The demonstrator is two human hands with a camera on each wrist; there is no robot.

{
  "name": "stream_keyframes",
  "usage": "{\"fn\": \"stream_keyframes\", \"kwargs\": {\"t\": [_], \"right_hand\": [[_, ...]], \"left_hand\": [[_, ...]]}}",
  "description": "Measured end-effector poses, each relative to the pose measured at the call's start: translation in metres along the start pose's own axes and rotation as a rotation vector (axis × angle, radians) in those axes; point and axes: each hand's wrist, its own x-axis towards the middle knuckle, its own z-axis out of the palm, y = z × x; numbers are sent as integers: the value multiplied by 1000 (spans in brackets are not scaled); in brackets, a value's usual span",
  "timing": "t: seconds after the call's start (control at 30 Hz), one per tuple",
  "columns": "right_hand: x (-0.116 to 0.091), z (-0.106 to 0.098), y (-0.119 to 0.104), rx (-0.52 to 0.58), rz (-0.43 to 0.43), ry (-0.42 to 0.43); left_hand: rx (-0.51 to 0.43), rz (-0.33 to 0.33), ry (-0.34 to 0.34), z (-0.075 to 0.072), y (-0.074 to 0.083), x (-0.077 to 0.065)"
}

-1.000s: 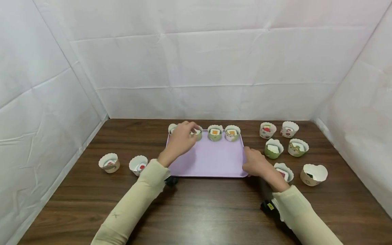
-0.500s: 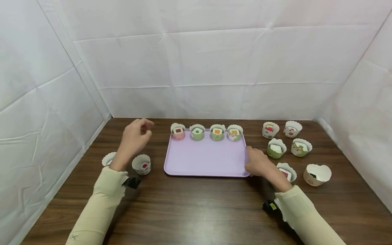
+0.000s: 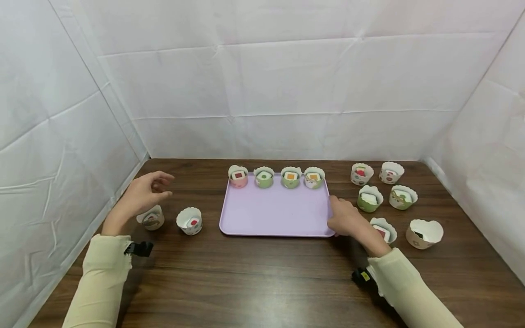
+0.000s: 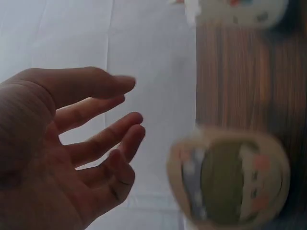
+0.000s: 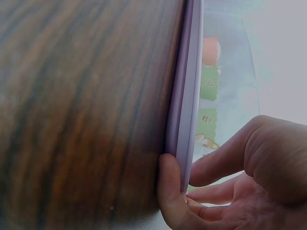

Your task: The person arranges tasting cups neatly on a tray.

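My left hand (image 3: 143, 193), fingers loosely curved and empty, hovers over the leftmost paper baking cup (image 3: 151, 218) and partly hides it. In the left wrist view, thumb and fingers stand apart beside that cartoon-printed cup (image 4: 230, 182). A second white cup (image 3: 190, 222) with a red-marked piece inside sits just right of it. My right hand (image 3: 346, 217) holds the lilac tray (image 3: 272, 212) by its right edge near the front corner; the right wrist view shows fingers pinching the tray's rim (image 5: 188, 96). Along the tray's back edge stand a pink cup (image 3: 239, 177) and several green ones (image 3: 290, 178).
Right of the tray, several more filled paper cups stand on the dark wooden table (image 3: 254, 282), among them a green one (image 3: 370, 200) and a beige one (image 3: 424, 234). One cup (image 3: 383, 230) sits close by the right wrist. White cloth (image 3: 287, 82) surrounds the table.
My left hand has left the green cup at the tray's back edge and swung left and down to the leftmost cup. My right hand has stayed on the tray's edge.
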Motion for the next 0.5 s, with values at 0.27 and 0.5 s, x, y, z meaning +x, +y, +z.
{"fn": "stream_keyframes", "kwargs": {"t": [0.27, 0.5], "right_hand": [[0, 1, 1, -12, -6, 8], [-1, -1, 0, 3, 1, 8]], "left_hand": [[-12, -21, -207, -17, -21, -15], [-37, -94, -383, -23, -28, -22]]}}
